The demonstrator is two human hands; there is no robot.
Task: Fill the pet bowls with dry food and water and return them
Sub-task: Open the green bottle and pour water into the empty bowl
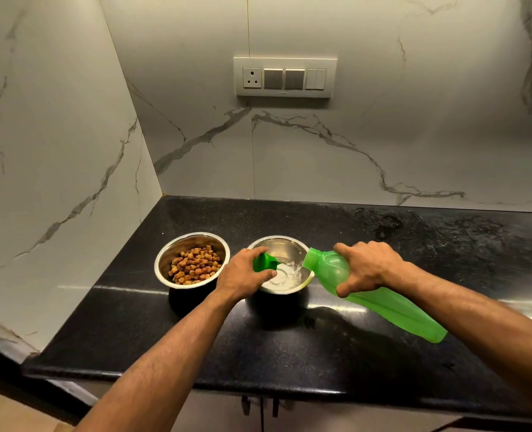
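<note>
Two steel pet bowls stand side by side on the black counter (289, 353). The left bowl (164, 263) holds brown dry food (194, 268). The right bowl (285, 246) has water splashing into its bottom. My right hand (367, 266) grips a green plastic bottle (392, 304), tilted with its mouth over the right bowl's rim, and water runs out of it. My left hand (242, 274) rests on the near left rim of the right bowl and holds the bottle's green cap (264, 262).
Marble walls close the counter at the left and the back. A switch panel with a socket (285, 77) is on the back wall. A wet patch (383, 224) lies on the counter at the back right. Cabinet door handles (260, 406) show below the front edge.
</note>
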